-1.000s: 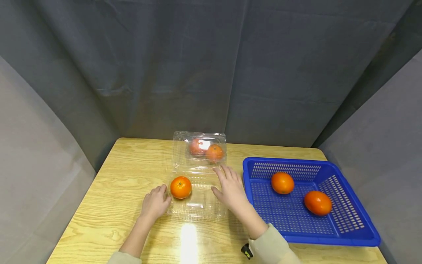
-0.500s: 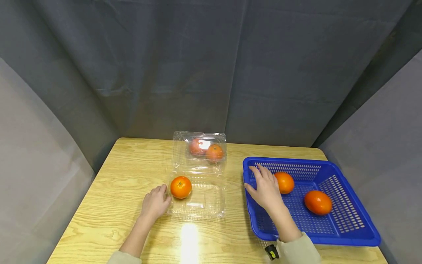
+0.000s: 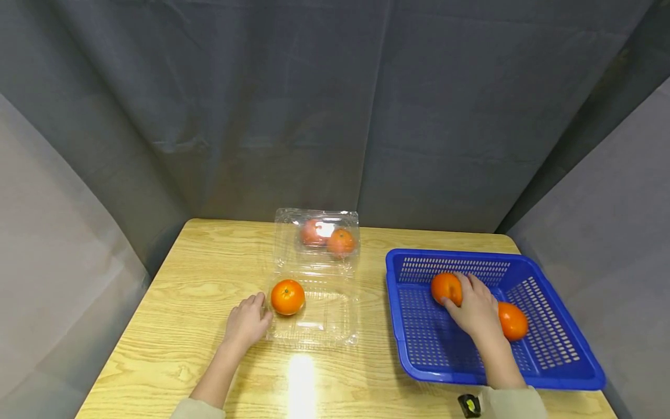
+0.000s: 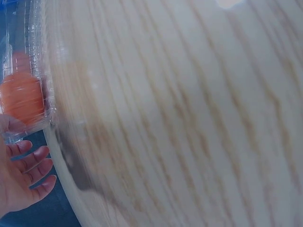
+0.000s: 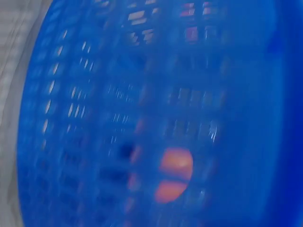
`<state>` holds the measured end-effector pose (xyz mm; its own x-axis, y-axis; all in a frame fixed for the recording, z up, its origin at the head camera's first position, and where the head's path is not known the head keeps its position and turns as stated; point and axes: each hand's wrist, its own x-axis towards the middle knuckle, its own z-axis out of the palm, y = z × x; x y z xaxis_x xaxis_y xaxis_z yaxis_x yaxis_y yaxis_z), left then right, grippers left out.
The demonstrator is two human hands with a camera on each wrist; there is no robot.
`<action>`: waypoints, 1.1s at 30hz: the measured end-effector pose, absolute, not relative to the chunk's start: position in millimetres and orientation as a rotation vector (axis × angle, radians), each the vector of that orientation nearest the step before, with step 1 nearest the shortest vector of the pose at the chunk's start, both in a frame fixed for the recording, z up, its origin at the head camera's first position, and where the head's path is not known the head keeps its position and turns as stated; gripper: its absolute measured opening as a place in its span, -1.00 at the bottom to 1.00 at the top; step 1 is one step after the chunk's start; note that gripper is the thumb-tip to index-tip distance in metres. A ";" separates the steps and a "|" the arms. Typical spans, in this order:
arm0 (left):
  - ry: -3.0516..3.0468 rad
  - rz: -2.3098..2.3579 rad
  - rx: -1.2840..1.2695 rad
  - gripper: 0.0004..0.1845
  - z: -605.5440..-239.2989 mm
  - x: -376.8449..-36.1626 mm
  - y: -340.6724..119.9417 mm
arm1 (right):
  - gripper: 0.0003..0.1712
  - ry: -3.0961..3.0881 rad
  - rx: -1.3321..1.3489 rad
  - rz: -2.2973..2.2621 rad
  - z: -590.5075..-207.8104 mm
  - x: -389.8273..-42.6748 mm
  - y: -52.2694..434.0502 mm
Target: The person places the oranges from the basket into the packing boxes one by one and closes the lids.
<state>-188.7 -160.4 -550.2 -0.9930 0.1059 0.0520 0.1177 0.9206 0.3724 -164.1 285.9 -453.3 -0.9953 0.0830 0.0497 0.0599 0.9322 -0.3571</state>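
Note:
An orange [image 3: 287,297] sits at the left of a clear hinged plastic container [image 3: 327,340], whose raised lid [image 3: 287,238] stands behind it. My left hand [image 3: 247,320] rests at the container's left edge, beside this orange. In the left wrist view, the fingers of my left hand [image 4: 28,175] are spread and loosely bent, the thumb overlapping the container's corner. Inside the blue plastic basket [image 3: 434,378], my right hand [image 3: 476,311] grips another orange [image 3: 445,289], thumb in front and fingers behind. A third orange [image 3: 514,322] lies by that hand, partly covered by it. The right wrist view is blurred.
Two reddish-orange shapes, one a round fruit [image 3: 341,242], show at the lid. The basket takes up the right side of the wooden table [image 3: 173,326]. Grey curtains [image 3: 272,116] hang behind and at both sides.
My right hand has moved right from over the container, across the basket's left rim, to the nearer orange in the basket, which it now grips. My left hand has stayed put.

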 end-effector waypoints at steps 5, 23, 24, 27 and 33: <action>-3.046 -0.598 -0.183 -0.77 -550.0 -188.4 -160.3 | -0.24 -3.069 -0.221 0.579 -460.7 -161.1 314.2; -3.040 -0.610 -0.173 -0.75 -549.9 -187.6 -160.1 | -0.12 -3.153 -0.478 0.629 -488.4 -153.3 377.6; -3.038 -0.609 -0.174 -0.75 -550.1 -187.6 -160.1 | -0.12 -3.156 -0.475 0.632 -489.7 -153.0 379.0; -3.035 -0.607 -0.179 -0.75 -550.5 -187.9 -159.7 | -0.12 -3.158 -0.470 0.641 -494.3 -152.4 382.4; -3.034 -0.614 -0.173 -0.76 -552.0 -188.7 -160.3 | -0.14 -3.134 -0.467 0.655 -504.3 -153.7 387.0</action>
<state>-188.7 -160.3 -552.0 -0.9929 0.1008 0.0624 0.1171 0.9155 0.3850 -153.7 387.0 -504.3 -0.9539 0.2603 -0.1491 0.2982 0.8767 -0.3775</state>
